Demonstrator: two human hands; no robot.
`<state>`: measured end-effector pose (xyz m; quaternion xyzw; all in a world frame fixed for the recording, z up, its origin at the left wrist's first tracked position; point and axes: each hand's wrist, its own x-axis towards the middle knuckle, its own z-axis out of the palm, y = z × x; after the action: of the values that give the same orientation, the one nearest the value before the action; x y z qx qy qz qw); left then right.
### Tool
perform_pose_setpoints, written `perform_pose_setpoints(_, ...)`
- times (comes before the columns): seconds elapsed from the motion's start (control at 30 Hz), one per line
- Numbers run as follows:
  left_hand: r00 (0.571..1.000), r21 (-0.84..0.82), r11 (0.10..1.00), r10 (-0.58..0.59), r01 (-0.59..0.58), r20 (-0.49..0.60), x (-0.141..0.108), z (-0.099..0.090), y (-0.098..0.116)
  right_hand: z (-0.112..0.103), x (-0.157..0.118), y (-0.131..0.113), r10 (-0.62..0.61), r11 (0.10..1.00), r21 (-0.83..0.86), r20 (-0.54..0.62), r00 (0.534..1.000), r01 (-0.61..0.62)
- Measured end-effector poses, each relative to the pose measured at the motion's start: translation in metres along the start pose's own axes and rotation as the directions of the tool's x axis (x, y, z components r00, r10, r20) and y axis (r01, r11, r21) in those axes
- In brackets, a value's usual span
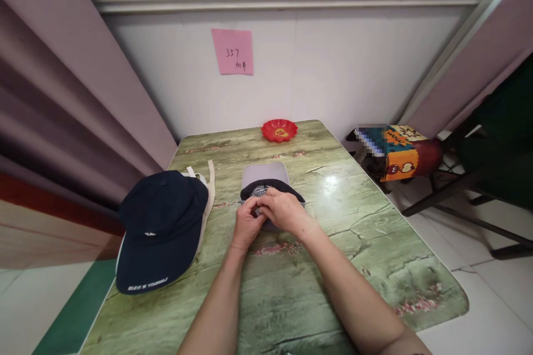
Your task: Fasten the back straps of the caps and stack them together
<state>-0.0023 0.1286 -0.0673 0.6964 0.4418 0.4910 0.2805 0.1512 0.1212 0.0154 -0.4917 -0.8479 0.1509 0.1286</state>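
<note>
A grey cap (265, 171) lies on the table in front of me with its brim pointing away, and its dark inner band shows. At its near side my left hand (246, 224) is closed, thumb and fingers pinched on the cap. My right hand (283, 209) reaches over the cap from the right, its fingers bent and meeting the left fingertips. A small grey patterned patch shows just beyond the fingers. The exact part between the fingertips is hidden. To the left rests a navy cap (164, 216) with white lettering on its brim and pale straps, apart from both hands.
A red scalloped dish (279, 131) stands at the far edge of the green wood-patterned table (366, 266). Behind it is a white wall with a pink paper note (232, 52). Curtains hang on both sides. A stool with a colourful cover (402, 158) stands at the right.
</note>
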Motion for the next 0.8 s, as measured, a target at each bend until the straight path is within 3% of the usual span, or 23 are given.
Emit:
perform_pose_setpoints(0.5, 0.999, 0.055, 0.999, -0.005, 0.003, 0.048, -0.0019, 0.0031, -0.0001, -0.0014, -0.0017, 0.0020, -0.013, 0.990, -0.141, 0.039, 0.999, 0.019)
perform_pose_setpoints(0.8, 0.997, 0.073, 0.997, -0.020, 0.015, 0.070, -0.0024, 0.0047, -0.0025, 0.0006, -0.0036, 0.0066, -0.026, 0.995, -0.100, 0.054, 0.998, 0.032)
